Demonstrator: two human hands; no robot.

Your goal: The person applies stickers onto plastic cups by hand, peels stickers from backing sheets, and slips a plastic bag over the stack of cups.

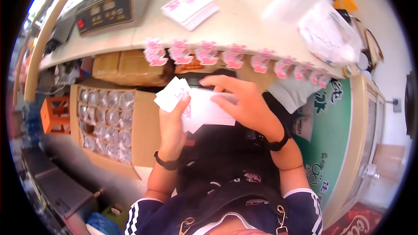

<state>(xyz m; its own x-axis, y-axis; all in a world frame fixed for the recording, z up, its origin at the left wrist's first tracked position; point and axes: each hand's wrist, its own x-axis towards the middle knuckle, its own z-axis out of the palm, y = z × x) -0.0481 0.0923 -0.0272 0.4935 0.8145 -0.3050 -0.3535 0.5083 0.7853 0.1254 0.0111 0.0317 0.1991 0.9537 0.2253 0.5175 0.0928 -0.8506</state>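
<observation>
My left hand (175, 124) grips a fanned bunch of white cards (170, 97) with pink print, its thumb lying across them. A wider set of white paper cards (207, 113) spreads to the right from the same hand. Over the right end of these is my right hand (244, 102), its thumb on the paper and its index finger bent above the upper edge. Slight blur softens the paper there. Both wrists wear dark bands. On the table (244, 21) lies a stack of similar pink-printed cards (190, 9).
Pink cut-out stickers (207, 53) hang in a row along the table edge. A control box (104, 13) stands at the back left, a white plastic bag (328, 32) at the right. Below left sits a carton (135, 126) of clear cups; a green printed panel (328, 135) is right.
</observation>
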